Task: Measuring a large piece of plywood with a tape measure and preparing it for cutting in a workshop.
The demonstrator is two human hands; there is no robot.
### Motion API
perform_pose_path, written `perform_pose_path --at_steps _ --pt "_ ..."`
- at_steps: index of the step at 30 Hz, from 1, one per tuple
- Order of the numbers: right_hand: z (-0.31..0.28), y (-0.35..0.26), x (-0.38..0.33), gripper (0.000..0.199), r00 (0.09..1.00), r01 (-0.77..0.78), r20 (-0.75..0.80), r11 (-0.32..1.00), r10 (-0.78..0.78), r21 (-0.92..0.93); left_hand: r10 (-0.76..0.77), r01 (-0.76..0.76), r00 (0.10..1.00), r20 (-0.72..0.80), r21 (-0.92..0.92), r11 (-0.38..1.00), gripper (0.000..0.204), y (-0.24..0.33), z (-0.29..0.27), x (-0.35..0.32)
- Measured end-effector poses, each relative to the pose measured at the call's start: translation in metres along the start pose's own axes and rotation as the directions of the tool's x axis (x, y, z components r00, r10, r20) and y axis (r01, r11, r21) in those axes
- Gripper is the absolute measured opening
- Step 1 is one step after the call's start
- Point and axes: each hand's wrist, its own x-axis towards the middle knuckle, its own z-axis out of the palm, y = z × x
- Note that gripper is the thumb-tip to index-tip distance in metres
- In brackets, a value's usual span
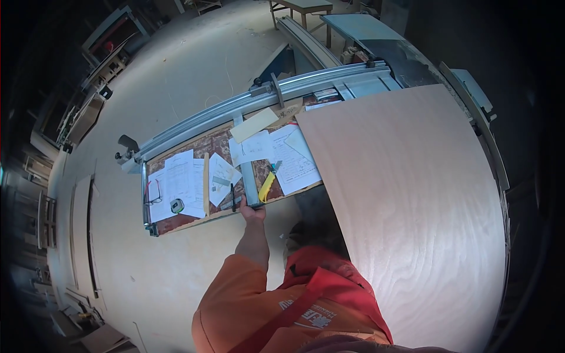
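Note:
My left hand [252, 213] is closed around the near end of a flat metal bar [249, 185] that crosses the outrigger table [182, 221] of a sliding panel saw. Close beside it lie a black pen-like stick [233, 197] and a yellow-handled tool [267, 186]. Papers with handwriting and drawings [179, 169] cover much of this table. A large wood-faced panel [406, 176] rests on the saw to my right, its left edge beside my body. My right hand does not show.
Along the table's far side runs a metal fence [212, 107] with a flip stop [276, 89]. A tape measure [177, 205], glasses [154, 193], a wooden strip [206, 183] and a pale board offcut [254, 125] lie on the table. Boards [82, 235] lie on the floor at left.

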Motion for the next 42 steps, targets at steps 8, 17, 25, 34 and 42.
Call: perform_pose_path --at_steps 8,17,25,34,42 --pt "0.069 0.021 -0.001 0.036 0.996 -0.085 -0.025 0.996 0.085 -0.014 -0.016 0.016 1.0 -0.025 0.007 1.0 0.033 0.001 0.004 -0.01" --pt "0.231 0.041 -0.046 0.041 0.969 -0.146 0.16 0.959 0.188 -0.245 -0.046 0.046 0.999 -0.003 0.083 0.996 0.039 0.015 -0.002 -0.011" --pt "0.21 0.026 -0.067 0.048 0.904 0.409 0.399 0.582 -0.152 -0.703 -0.092 0.101 0.993 -0.07 0.138 0.985 0.043 0.01 0.013 -0.005" --pt "0.172 0.035 -0.039 0.058 0.558 0.676 0.733 -0.299 -0.388 -0.673 -0.214 0.218 0.976 -0.04 0.19 0.957 0.047 0.012 0.014 -0.021" --pt "0.176 0.016 -0.036 0.066 -0.092 0.025 0.967 -0.971 -0.239 -0.237 -0.265 0.259 0.964 0.008 0.197 0.946 0.052 0.011 0.022 -0.018"
